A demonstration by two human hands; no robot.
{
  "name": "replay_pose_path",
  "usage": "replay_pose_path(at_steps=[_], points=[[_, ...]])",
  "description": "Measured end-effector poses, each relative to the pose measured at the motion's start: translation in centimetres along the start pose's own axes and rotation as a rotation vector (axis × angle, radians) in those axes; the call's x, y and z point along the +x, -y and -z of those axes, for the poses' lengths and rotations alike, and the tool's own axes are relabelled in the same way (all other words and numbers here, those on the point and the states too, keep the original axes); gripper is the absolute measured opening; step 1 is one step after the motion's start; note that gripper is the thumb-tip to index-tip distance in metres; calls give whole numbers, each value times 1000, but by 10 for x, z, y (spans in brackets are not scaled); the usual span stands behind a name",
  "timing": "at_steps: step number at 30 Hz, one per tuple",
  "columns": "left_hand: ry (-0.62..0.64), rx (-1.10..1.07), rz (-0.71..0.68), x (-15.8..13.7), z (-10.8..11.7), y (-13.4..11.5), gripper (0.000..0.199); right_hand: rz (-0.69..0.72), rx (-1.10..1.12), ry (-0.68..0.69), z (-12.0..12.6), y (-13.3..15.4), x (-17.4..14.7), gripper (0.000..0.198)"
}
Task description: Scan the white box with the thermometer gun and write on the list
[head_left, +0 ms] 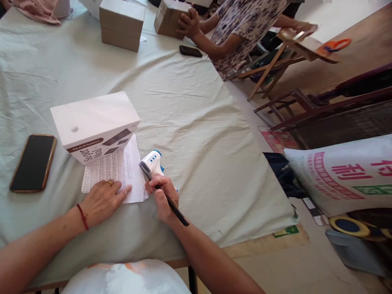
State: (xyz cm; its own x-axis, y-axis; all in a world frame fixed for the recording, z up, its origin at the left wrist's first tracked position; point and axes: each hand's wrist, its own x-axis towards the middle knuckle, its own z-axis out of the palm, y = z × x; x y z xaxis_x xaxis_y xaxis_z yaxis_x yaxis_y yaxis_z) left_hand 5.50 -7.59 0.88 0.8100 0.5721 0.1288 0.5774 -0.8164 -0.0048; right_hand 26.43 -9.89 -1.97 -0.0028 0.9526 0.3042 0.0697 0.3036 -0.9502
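My left hand (102, 200) lies flat on a stack of paper sheets (134, 175) covered with dense small writing, its fingers stretched out. In my right hand (165, 196) is a black pen (176, 210), gripped between thumb and fingers at the sheets' right edge. Just beyond that hand lies a white and blue infrared thermometer (153, 160), its handle partly hidden by my fingers. A white box (96, 118) with brown NutriMotion print stands over the far part of the sheets and covers some of the writing.
A smartphone (33, 163) lies at the left on the cloth-covered table (202, 163). Far back are a cardboard box (122, 26), a second phone (190, 51) and another person's hand (189, 23) on a carton (168, 18). A printed sack (346, 175) stands right of the table.
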Motion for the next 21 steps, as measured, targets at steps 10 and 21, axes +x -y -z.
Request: replay_pose_path(at_steps=[10, 21], points=[[-58, -10, 13, 3, 1, 0, 26, -163, -245, -24, -17, 10, 12, 5], [-94, 0, 11, 3, 0, 1, 22, 2, -421, -48, -19, 1, 14, 12]])
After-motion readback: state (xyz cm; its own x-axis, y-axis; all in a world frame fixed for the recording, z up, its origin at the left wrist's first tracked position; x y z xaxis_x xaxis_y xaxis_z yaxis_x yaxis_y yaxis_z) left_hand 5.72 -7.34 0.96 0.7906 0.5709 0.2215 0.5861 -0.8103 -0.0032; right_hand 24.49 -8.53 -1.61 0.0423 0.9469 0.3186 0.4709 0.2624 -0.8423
